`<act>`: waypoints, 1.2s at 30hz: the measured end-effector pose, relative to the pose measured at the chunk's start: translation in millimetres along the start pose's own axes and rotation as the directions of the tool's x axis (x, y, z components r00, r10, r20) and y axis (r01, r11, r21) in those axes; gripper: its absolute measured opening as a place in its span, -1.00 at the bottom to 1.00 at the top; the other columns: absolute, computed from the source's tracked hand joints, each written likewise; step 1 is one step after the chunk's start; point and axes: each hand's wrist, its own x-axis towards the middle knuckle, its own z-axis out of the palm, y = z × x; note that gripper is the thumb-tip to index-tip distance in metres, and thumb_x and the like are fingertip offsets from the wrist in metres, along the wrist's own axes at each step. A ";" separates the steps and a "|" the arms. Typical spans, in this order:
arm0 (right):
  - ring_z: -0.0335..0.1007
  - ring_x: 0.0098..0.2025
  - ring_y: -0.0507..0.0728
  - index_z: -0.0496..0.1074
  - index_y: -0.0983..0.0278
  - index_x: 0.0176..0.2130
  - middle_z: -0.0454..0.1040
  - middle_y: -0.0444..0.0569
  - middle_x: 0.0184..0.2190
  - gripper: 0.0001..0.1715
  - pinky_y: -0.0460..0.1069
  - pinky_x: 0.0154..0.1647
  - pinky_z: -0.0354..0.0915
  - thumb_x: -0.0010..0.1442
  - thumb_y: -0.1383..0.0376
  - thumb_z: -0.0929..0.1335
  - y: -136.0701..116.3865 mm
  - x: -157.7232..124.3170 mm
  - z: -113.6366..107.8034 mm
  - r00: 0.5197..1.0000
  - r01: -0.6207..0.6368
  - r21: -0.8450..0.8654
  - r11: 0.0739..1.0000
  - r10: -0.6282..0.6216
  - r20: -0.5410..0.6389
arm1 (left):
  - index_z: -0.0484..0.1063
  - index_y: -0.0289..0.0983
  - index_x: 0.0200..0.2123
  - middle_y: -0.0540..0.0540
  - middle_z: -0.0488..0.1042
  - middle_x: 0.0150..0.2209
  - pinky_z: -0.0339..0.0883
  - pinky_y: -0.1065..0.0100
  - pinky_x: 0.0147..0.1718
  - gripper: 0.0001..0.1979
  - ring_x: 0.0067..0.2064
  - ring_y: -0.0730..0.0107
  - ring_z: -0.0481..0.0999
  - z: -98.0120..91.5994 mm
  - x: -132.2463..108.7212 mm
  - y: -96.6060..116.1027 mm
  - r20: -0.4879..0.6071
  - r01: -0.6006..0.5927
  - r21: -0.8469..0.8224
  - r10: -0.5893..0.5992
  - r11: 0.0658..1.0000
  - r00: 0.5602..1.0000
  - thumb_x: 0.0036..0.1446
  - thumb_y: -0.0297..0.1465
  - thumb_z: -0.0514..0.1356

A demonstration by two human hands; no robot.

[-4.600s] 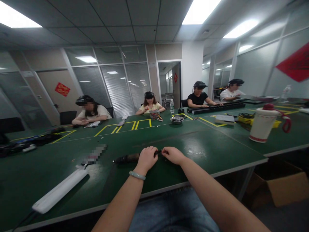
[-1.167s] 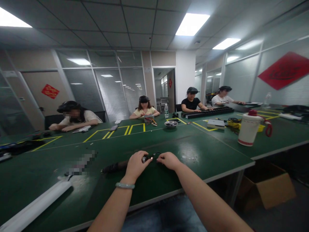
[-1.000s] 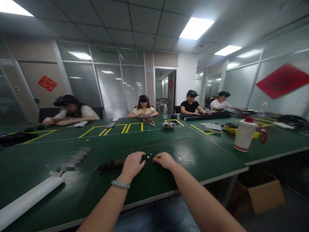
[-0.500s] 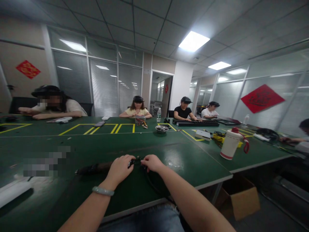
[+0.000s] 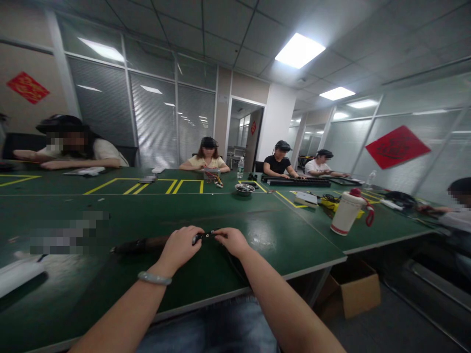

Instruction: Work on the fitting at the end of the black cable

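person seated at green table point(image 5: 176, 289), both forearms reaching in over the near edge. dark tool point(image 5: 142, 244) lies on the table in front of the person, slim tip pointing left, far end running under the left hand point(image 5: 181, 247). that hand is closed around the tool's right end, fingers curled over the top; pale bangle point(image 5: 154, 278) on the wrist.

right hand point(image 5: 232, 241) just beside it, thumb and fingertips pinched on the end of a black cable point(image 5: 235, 264), which trails below the wrist toward the table edge. small dark piece with a bright spot shows between the two hands; cannot tell whether cable and tool are joined.

to the left, a white strip point(image 5: 18, 277) near a blurred patch. beyond the hands, a metal bowl point(image 5: 245, 190) and a clear bottle point(image 5: 240, 167). to the right, a white cup point(image 5: 346, 213) with red lid, upright. cardboard box point(image 5: 360, 294) on the floor, below the table's right side. several co-workers sit around the table, wearing dark headgear.
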 end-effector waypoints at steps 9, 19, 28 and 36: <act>0.42 -0.19 0.05 0.55 0.10 -0.10 0.52 -0.11 -0.20 -0.72 -0.10 -0.12 0.26 0.19 0.26 0.34 -4.4 -2.0 -3.4 1.000 -0.012 -0.146 0.989 0.009 -0.022 | 0.48 -0.12 -0.10 -0.06 0.52 -0.10 0.26 0.26 -0.08 -0.71 -0.08 0.22 0.47 -2.9 0.6 2.4 0.029 0.032 -0.023 -0.031 0.999 0.999 0.14 -0.28 0.07; 0.40 -0.16 0.05 0.54 0.07 -0.06 0.46 -0.10 -0.20 -0.72 -0.11 -0.11 0.24 0.23 0.21 0.35 -13.4 -3.6 -6.6 0.999 0.048 -0.188 0.981 -0.044 0.025 | 0.48 -0.12 -0.12 -0.06 0.52 -0.09 0.26 0.25 -0.06 -0.73 -0.08 0.23 0.47 0.9 0.7 -0.6 0.010 0.003 -0.015 -0.003 1.000 1.000 0.15 -0.28 0.08; 0.40 -0.17 0.05 0.56 0.15 -0.15 0.49 -0.08 -0.20 -0.78 -0.11 -0.12 0.23 0.23 0.21 0.35 -14.2 -3.7 -6.0 0.999 0.052 -0.198 0.979 -0.050 0.014 | 0.49 -0.11 -0.13 -0.06 0.51 -0.10 0.26 0.28 -0.06 -0.75 -0.08 0.25 0.46 2.0 1.3 -0.6 0.006 -0.005 -0.005 0.005 1.000 1.000 0.19 -0.25 0.08; 0.39 -0.23 0.04 0.56 0.18 -0.21 0.49 -0.08 -0.24 -0.79 -0.11 -0.20 0.23 0.22 0.20 0.34 -11.6 -3.3 -3.1 0.999 0.025 -0.222 0.975 -0.030 -0.022 | 0.48 -0.13 -0.15 -0.08 0.51 -0.16 0.25 0.26 -0.06 -0.76 -0.11 0.25 0.47 3.9 3.9 2.1 -0.004 -0.031 0.022 0.032 0.999 0.999 0.21 -0.25 0.07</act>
